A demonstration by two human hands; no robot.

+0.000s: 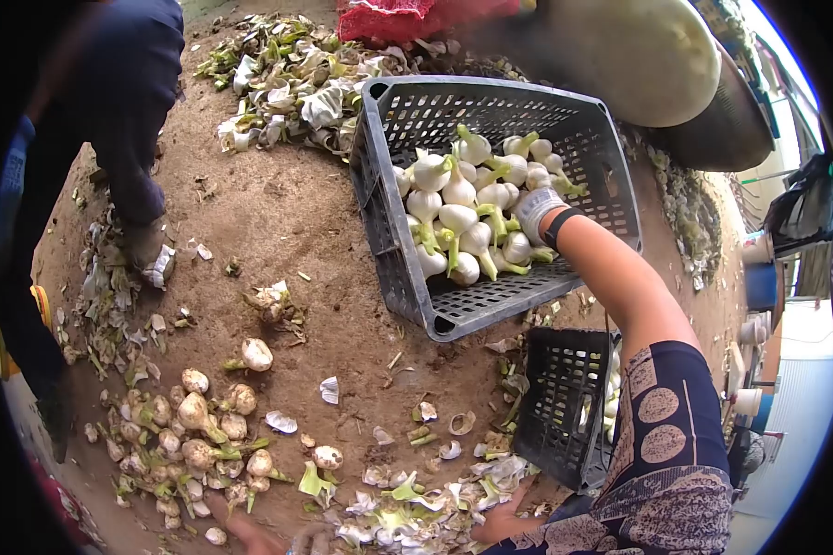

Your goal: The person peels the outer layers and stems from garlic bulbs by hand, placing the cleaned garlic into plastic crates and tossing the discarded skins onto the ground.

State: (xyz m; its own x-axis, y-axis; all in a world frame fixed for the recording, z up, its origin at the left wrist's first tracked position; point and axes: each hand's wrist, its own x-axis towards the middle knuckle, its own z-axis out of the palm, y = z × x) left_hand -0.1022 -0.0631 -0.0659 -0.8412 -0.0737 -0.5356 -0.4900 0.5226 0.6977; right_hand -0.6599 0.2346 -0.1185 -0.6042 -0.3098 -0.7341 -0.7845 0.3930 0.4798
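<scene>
My right hand (535,213), in a pale work glove with a dark band at the wrist, reaches into a black plastic crate (403,268). It touches the right side of a heap of trimmed white garlic bulbs (458,218) with short green stems. Its fingertips are hidden among the bulbs, so its grip does not show. At the bottom edge, only a bit of my left hand (311,540) appears, in a greyish glove, near peeled garlic skins (407,518). Its fingers are cut off by the frame. Left of it lies a pile of untrimmed, soil-stained garlic bulbs (194,430).
A second black crate (560,398) stands beside my right arm, with garlic inside. Skins and leaf trimmings (296,88) lie heaped behind the large crate, near a red mesh sack (407,18). Another person (120,102) is at the left. A large rounded pale object (634,60) stands behind.
</scene>
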